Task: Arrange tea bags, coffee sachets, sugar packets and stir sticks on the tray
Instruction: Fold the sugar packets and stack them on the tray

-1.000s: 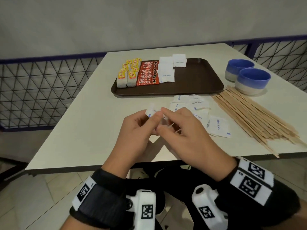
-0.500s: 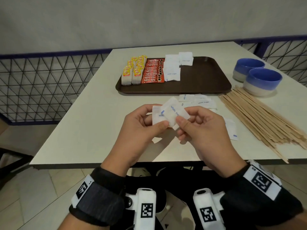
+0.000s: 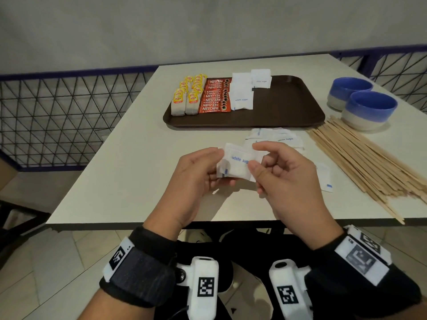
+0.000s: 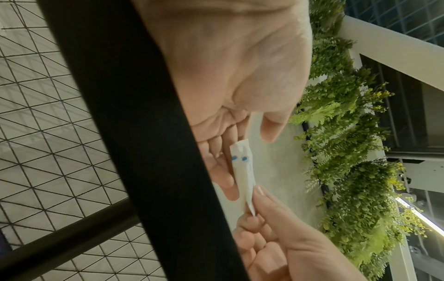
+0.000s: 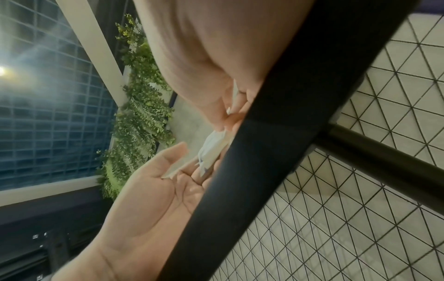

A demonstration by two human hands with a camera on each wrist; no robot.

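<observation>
The person holds a few white sugar packets [image 3: 236,163] up over the near edge of the surface [image 3: 129,172]. The left hand [image 3: 196,176] has its fingers curled behind the packets and its thumb on the left edge. The right hand [image 3: 284,179] pinches the right side of the packets with thumb and finger. The top packet reads "white sugar" in blue letters, and part of the last word is hidden by the right thumb. In the left wrist view the packets show edge-on, with two small blue marks near one end.

A brown tray [image 3: 288,107] lies farther back on the surface. On its left part stand two rows of tea bags [image 3: 187,98] with yellow tags. The writing on the tags is too small to read. Just beside them lie red coffee sachets [image 3: 216,95] that say "NESCAFE". Next come more white packets [image 3: 242,91], and one reads "white sugar".

More sugar packets [image 3: 282,139] lie loose on the surface between the tray and the hands. A big pile of wooden stir sticks [image 3: 360,162] lies to the right of them. Two blue and grey bowls [image 3: 367,109] stand near the sticks, touching each other.
</observation>
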